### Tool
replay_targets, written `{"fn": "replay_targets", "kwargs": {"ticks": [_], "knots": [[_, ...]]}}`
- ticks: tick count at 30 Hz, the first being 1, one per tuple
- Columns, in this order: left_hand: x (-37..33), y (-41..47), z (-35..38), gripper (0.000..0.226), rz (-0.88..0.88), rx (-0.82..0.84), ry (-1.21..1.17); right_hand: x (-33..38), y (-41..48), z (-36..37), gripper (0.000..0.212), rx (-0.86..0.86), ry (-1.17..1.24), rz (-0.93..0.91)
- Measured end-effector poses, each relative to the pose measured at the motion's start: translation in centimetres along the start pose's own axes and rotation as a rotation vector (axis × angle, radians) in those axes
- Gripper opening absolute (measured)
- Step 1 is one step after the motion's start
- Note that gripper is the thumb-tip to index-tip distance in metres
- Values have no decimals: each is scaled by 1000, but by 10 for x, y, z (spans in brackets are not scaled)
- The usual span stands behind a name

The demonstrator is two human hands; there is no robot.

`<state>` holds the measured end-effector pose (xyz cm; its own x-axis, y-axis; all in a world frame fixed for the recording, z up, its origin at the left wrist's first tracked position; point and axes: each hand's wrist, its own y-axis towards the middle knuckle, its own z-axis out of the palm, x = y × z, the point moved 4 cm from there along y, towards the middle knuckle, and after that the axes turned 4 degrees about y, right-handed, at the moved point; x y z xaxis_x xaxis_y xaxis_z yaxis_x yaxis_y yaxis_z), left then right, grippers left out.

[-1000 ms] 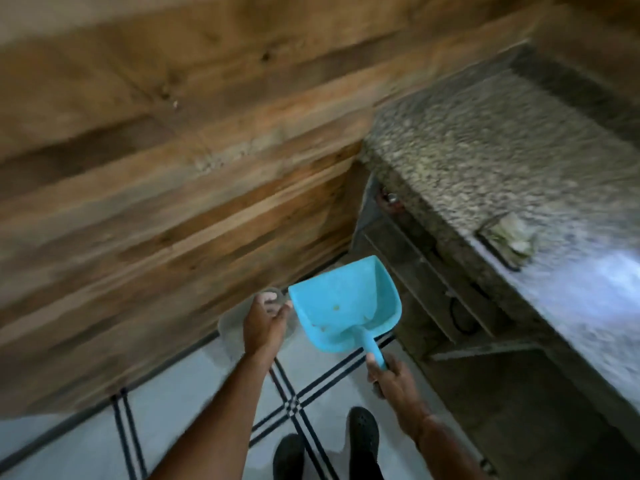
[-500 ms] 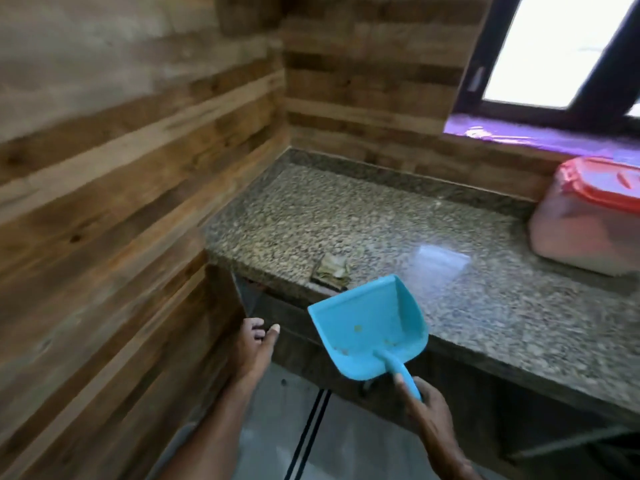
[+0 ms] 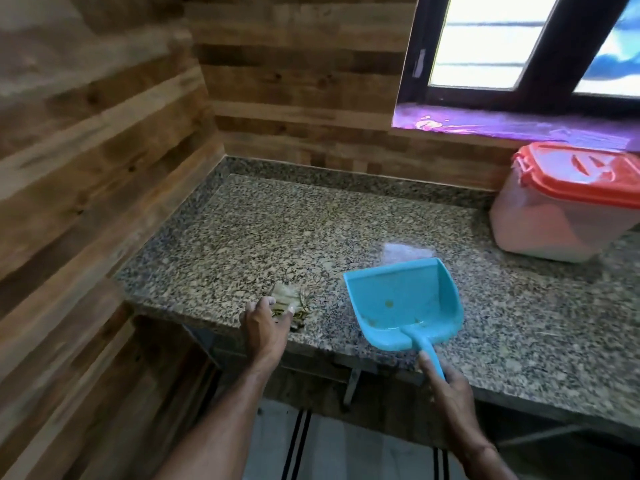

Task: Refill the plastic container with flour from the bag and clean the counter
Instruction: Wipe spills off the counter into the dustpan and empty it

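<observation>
left hand (image 3: 265,327) closing on the crumpled cloth (image 3: 287,299); right hand (image 3: 450,386) grips the dustpan (image 3: 405,303) handle. hold pan lip flush to bench (image 3: 311,230) edge, wipe debris in.

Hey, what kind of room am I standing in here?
Probably a home kitchen corner: a speckled granite counter, a lidded plastic container holding something pale, and wood-plank walls under a window.

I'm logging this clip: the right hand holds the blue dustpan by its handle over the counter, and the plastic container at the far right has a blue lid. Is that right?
Not quite. In the head view the plastic container at the far right has a red lid, not a blue one. The rest stands: the right hand holds the blue dustpan by its handle over the counter.
</observation>
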<state>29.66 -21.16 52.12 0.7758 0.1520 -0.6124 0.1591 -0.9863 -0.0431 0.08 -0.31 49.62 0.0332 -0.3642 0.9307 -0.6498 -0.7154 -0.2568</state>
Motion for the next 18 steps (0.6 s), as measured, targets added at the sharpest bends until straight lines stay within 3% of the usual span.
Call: {"fn": "replay_targets", "kwargs": {"ticks": [2,8,12,16,18], "knots": [[-7,19,15,40,-41,44,-12,2,4,5,47,-21,-10,-1],[-13,62,69,66,-135,165,135,-10,1,11,81,-182,-6,80],[-12,73,91,53,8,149,319,-12,-14,20,85,-203,6,130],[2,78,98,39,261,143,248,-19,-32,22,67,-210,108,175],[4,84,95,36,284,199,145,-22,-40,22,51,-207,158,216]]}}
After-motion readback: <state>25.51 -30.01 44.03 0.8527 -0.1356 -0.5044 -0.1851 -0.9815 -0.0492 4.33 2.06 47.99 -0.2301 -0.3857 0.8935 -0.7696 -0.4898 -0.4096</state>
